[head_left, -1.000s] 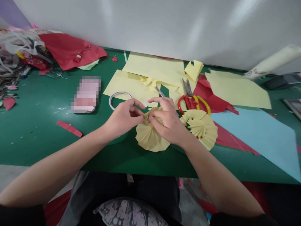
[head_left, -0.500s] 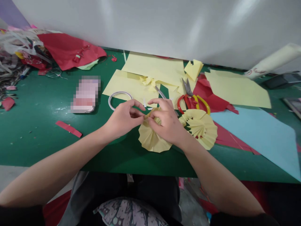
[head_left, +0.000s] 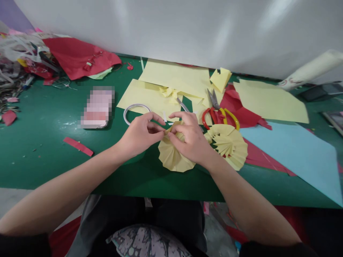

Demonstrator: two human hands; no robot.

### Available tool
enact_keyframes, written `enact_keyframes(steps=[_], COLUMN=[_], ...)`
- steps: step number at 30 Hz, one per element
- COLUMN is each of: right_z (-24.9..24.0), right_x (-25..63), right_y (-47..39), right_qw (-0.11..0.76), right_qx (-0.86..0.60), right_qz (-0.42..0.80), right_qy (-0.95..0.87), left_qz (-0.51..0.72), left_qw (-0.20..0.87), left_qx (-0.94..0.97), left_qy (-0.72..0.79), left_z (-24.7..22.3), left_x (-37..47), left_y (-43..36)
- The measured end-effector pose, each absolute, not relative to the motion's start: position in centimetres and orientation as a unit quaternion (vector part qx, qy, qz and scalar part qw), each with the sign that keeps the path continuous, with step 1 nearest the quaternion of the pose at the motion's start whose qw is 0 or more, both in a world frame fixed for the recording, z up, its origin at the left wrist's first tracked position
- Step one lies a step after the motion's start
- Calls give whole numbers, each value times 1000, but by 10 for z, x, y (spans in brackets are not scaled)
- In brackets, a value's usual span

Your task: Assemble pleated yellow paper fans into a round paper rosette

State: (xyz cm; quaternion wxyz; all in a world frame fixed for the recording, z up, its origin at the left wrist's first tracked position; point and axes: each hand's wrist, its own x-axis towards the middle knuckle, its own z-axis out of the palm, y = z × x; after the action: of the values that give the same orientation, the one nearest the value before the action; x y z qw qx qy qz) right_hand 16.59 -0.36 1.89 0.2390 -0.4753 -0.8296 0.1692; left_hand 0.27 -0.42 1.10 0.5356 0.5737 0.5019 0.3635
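A pleated yellow paper fan (head_left: 175, 157) is held just above the green table, its scalloped edge toward me. My left hand (head_left: 142, 135) pinches its upper left edge between thumb and fingers. From the right, my right hand (head_left: 189, 137) grips the same piece with thumb and index finger, covering its upper right part. The fingertips of both hands nearly meet. A second pleated yellow paper piece (head_left: 234, 146) lies beside my right wrist. Behind my left hand rests a roll of tape (head_left: 125, 116).
Red-and-yellow-handled scissors (head_left: 214, 100) lie behind the second pleated piece. Yellow sheets (head_left: 174, 73) spread along the back, with a blue sheet (head_left: 297, 150) at right. A phone (head_left: 98, 107) and a red strip (head_left: 78, 146) are at left on the green table (head_left: 48, 157).
The pleated fan's lower edge has tilted up very slightly. Both hands keep nearly the same position and grip.
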Motion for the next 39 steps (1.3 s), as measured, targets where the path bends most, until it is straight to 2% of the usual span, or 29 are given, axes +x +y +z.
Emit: enact_keyframes(steps=[6,24,39], right_z=[17,18,18], right_x=[166,168,167], right_y=[-4,-4,-3], right_qw=[242,320,284], right_qx=[-480,-464,-490], right_qz=[168,141,133], right_qy=[-826,-814,-814], left_qz=[358,409,407], left_qw=[530,524,561], left_qx=[580,545,524], left_qy=[504,510,494], left_z=[11,9,11], left_x=[3,4,5], left_y=[-4,-1,-4])
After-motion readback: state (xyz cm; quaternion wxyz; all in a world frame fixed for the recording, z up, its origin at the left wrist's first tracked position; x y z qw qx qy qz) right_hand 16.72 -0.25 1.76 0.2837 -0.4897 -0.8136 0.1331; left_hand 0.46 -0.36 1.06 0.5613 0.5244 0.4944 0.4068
